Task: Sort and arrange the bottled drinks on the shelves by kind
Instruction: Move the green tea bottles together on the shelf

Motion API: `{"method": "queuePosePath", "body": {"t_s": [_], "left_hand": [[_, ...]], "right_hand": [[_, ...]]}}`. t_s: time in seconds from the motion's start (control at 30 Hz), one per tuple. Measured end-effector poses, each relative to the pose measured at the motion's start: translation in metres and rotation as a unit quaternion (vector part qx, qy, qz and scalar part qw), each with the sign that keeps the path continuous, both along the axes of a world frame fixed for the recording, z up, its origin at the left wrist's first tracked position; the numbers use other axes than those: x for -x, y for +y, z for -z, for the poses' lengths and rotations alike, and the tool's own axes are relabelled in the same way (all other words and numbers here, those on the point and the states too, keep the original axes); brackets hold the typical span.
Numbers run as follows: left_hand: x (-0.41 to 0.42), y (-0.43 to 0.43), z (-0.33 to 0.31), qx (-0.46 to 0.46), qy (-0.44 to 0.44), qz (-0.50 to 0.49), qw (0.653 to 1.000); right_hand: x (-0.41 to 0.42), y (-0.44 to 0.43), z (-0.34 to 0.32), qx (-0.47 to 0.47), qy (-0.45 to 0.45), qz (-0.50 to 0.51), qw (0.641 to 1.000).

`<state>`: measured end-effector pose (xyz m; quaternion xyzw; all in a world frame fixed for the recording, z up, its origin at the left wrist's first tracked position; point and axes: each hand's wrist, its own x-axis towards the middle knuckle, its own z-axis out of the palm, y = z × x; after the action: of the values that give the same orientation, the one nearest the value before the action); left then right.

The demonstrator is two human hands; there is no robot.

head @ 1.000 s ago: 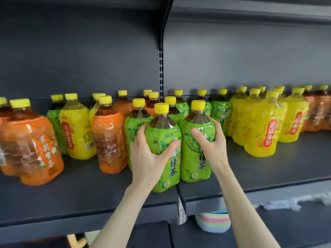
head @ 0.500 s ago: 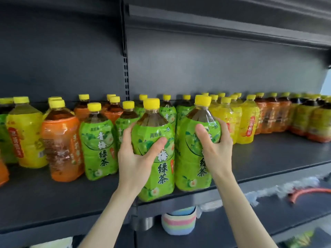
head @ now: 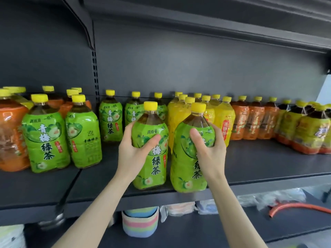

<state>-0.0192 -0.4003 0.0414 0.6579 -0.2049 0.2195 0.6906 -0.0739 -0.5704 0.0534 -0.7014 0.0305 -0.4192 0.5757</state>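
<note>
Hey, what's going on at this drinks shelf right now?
A person is sorting bottled drinks on a dark shelf. The left hand grips the left green bottle and the right hand grips the right green bottle, side by side at the shelf's front edge. Whether they rest on it or hang just above is unclear. Other green bottles stand to the left and behind, with yellow bottles and then orange bottles further right.

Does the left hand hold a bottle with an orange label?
No, the left hand grips a green-labelled bottle, its fingers curled round the upper part of it.
</note>
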Motion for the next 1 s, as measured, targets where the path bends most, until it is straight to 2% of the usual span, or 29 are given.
{"method": "queuePosePath", "body": {"t_s": [0.17,0.47,0.6,0.7,0.87,1.0], "left_hand": [[-0.037,-0.005,0.002,-0.038,-0.004,0.0,0.999],[-0.082,-0.019,-0.003,-0.123,0.045,0.051,0.99],[-0.064,-0.012,0.008,-0.132,0.067,-0.003,0.989],[-0.031,-0.008,0.02,-0.124,0.035,-0.035,0.991],[-0.009,-0.001,0.035,-0.132,0.043,0.058,0.989],[-0.011,0.005,0.041,-0.141,0.068,0.097,0.983]], "right_hand": [[-0.021,-0.007,0.001,-0.005,-0.014,-0.012,1.0],[-0.04,-0.008,0.007,-0.002,-0.022,-0.033,0.999],[-0.041,-0.006,0.01,-0.003,-0.011,-0.063,0.998],[-0.042,0.003,0.013,0.004,-0.008,-0.087,0.996],[-0.045,0.022,0.017,0.017,0.01,-0.16,0.987],[-0.046,0.029,0.015,0.01,0.05,-0.237,0.97]]}}
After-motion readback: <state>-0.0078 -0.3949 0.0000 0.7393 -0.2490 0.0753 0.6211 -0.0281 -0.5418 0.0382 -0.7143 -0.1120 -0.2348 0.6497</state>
